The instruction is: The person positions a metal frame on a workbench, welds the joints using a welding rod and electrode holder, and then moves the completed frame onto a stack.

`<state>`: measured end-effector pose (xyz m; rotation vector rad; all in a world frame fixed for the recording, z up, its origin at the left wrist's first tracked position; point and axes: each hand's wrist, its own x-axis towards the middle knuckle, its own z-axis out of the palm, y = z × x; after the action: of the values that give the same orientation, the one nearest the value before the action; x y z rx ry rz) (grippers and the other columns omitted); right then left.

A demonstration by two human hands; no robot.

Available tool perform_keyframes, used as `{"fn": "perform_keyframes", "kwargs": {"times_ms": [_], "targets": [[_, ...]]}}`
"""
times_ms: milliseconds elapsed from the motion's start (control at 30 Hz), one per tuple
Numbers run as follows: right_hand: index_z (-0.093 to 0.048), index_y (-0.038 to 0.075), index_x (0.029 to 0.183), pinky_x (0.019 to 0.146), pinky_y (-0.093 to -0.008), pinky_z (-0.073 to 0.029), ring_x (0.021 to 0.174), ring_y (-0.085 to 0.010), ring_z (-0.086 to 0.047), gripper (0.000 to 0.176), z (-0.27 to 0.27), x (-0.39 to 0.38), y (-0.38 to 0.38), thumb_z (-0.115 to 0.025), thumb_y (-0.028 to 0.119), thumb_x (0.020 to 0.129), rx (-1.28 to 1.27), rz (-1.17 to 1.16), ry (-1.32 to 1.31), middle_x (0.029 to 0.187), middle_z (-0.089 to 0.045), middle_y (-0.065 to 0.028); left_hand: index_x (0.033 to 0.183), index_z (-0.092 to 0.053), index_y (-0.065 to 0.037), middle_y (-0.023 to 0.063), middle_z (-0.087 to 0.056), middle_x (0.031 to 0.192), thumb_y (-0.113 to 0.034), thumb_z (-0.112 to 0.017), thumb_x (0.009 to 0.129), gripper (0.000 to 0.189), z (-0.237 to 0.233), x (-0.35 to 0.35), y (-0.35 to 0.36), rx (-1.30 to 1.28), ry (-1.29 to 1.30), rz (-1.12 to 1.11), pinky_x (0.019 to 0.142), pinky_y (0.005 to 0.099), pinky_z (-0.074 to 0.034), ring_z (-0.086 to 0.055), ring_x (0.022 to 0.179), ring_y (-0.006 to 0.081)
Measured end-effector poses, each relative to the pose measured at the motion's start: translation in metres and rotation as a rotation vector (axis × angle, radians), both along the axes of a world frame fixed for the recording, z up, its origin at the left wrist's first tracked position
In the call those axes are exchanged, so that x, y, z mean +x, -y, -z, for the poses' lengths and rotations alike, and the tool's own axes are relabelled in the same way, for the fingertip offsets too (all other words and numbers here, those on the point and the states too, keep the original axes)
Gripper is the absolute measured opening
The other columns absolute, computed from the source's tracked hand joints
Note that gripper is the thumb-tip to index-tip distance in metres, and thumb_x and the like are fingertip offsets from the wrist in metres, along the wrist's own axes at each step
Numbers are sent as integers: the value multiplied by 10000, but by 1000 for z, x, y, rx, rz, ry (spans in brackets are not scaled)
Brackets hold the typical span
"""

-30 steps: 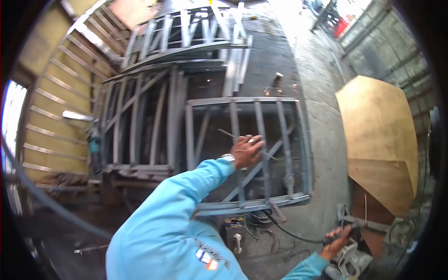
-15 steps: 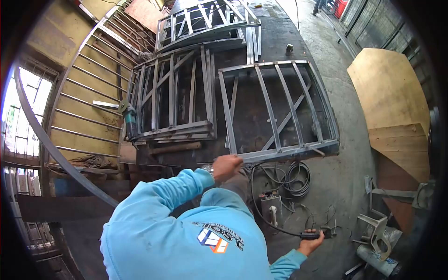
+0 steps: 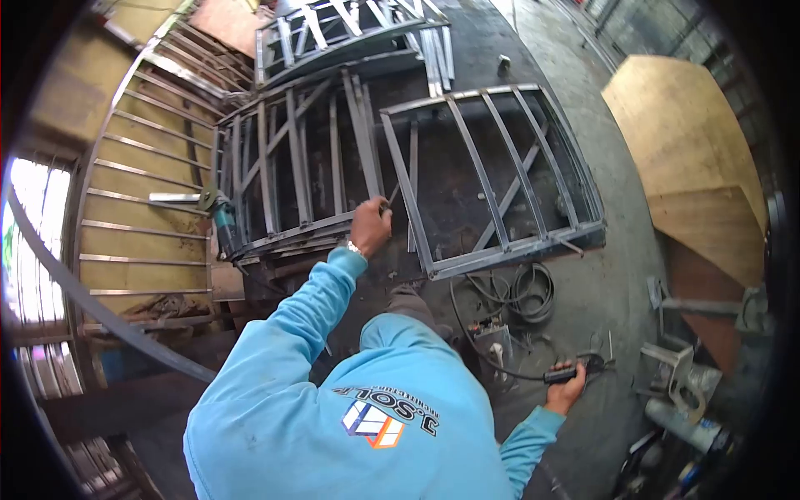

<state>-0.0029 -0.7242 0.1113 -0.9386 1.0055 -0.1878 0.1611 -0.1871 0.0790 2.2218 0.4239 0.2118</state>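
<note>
My right hand (image 3: 567,387) is wrapped round the black handle of a welding electrode holder (image 3: 594,364), off to the right above the floor. A black cable (image 3: 517,375) runs from the handle back toward a small welding machine (image 3: 493,340). My left hand (image 3: 372,227) is closed, with its fingers curled, at the near right corner of a stack of metal frames (image 3: 321,225). What its fingers hold, if anything, is hidden. Just right of this hand lies a barred metal frame (image 3: 471,167) with a diagonal brace, on the dark worktable (image 3: 475,62).
An angle grinder (image 3: 223,223) rests at the stack's left side. More metal frames (image 3: 342,33) lie at the far end. Coiled cable (image 3: 533,296) is on the floor by the table. Plywood sheets (image 3: 679,133) stand right, and a long curved bar (image 3: 92,296) crosses at left.
My left hand has left the near left corner of the barred frame and moved forward and left to the stack. My right hand still grips the electrode holder, slightly higher in view.
</note>
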Motion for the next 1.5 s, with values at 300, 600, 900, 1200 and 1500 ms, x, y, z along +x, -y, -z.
{"fn": "perform_keyframes", "kwargs": {"times_ms": [300, 600, 900, 1200, 1500], "targets": [[-571, 146, 1026, 613, -401, -520, 665, -195, -591, 94, -19, 45, -82, -605, 171, 942, -83, -28, -18, 792, -578, -24, 1146, -662, 16, 212, -734, 914, -128, -702, 848, 334, 16, 95, 35, -83, -57, 160, 765, 385, -572, -737, 831, 319], [-560, 120, 1023, 584, -379, -522, 635, -206, -593, 92, -51, 40, -128, -593, 106, 938, -210, -39, -28, 793, -580, -56, 1231, -607, 43, 234, -727, 958, -111, -710, 834, 437, 60, 153, 62, -103, -186, 253, 811, 400, -572, -731, 889, 346], [-552, 73, 1025, 532, -375, -527, 578, -209, -580, 117, -52, 5, -152, -604, 103, 925, -258, 44, -50, 754, -568, -67, 1232, -612, 32, 292, -684, 1152, -63, -688, 818, 431, 59, 169, 56, -127, -254, 279, 969, 434, -526, -657, 1112, 432], [-560, 75, 1036, 496, -324, -506, 551, -177, -580, 111, -48, 24, -159, -622, 97, 948, -242, -44, 6, 742, -575, -62, 1284, -607, 44, 258, -708, 1143, -158, -716, 817, 521, 47, 166, 61, 29, -257, 342, 976, 417, -525, -676, 1103, 391], [-546, 71, 985, 470, -328, -499, 529, -178, -575, 70, -35, 30, -121, -591, 28, 953, -260, 11, 71, 727, -558, -56, 1014, -723, -62, 151, -715, 927, -148, -699, 853, 184, 2, 87, 146, 21, 143, 817, 734, 418, -562, -704, 811, 320]]}}
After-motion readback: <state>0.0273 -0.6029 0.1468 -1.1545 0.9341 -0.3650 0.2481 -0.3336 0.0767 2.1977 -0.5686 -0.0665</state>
